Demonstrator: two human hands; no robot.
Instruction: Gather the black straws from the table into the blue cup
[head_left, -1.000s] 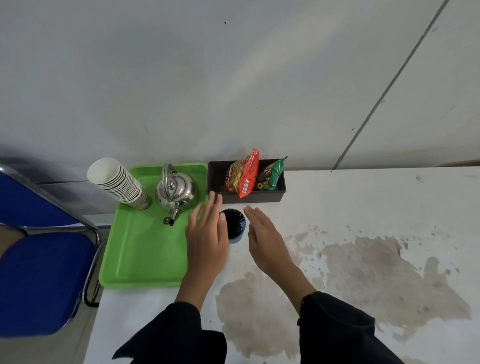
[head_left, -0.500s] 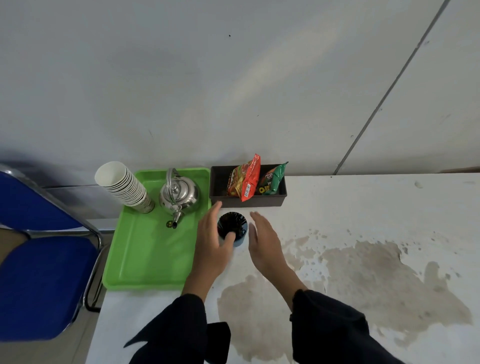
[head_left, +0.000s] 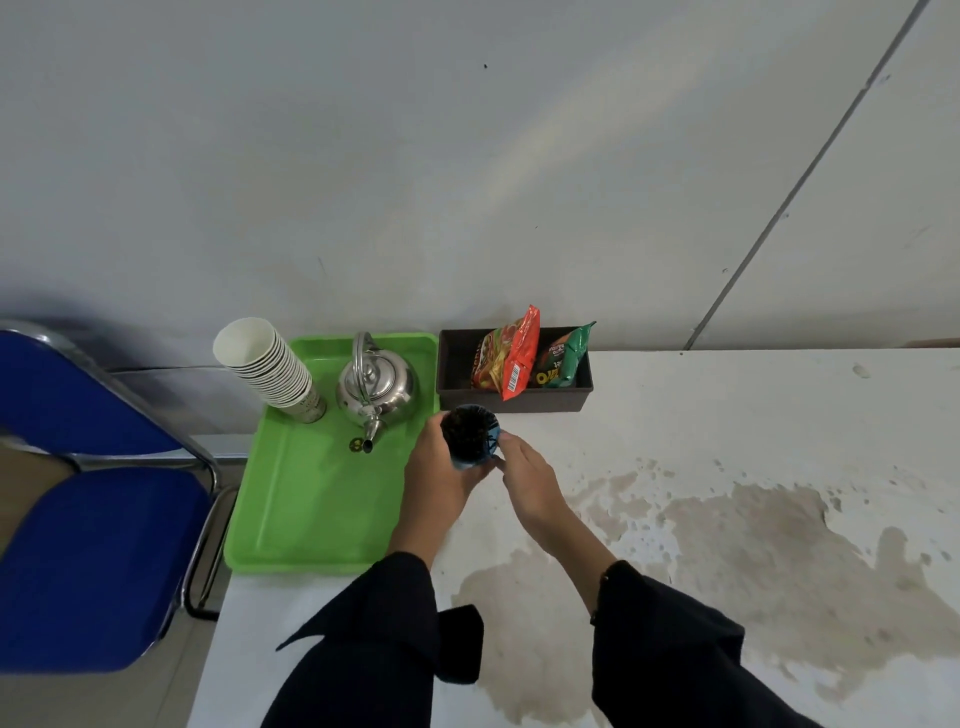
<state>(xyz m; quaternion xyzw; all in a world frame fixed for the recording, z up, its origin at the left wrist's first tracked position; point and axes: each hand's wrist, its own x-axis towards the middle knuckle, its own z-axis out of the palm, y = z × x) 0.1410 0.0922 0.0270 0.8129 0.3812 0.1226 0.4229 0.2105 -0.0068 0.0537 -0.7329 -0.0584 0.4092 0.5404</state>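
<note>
Left hand (head_left: 441, 480) is wrapped around the blue cup (head_left: 475, 449), which sits just near of the dark snack box (head_left: 452, 364), already packed with black straws (head_left: 467, 428). Right hand (head_left: 530, 480) looks loosely curled with fingertips at the cup's right side; can't tell if it's pinching anything. I'd keep the cup upright and steady, nothing tipping out.

Blue cup (head_left: 475, 457) mostly hidden: left hand (head_left: 441, 480) wraps its near side, right hand (head_left: 530, 480) covers lower right edge. Black straws (head_left: 467, 428) merge into dark mass, count unclear. Blue chair (head_left: 88, 519) cut off by left edge. Both sleeves run out bottom edge. Snack packet (head_left: 511, 353) print too small to read. Small object under kettle (head_left: 376, 384) spout unidentifiable.
</note>
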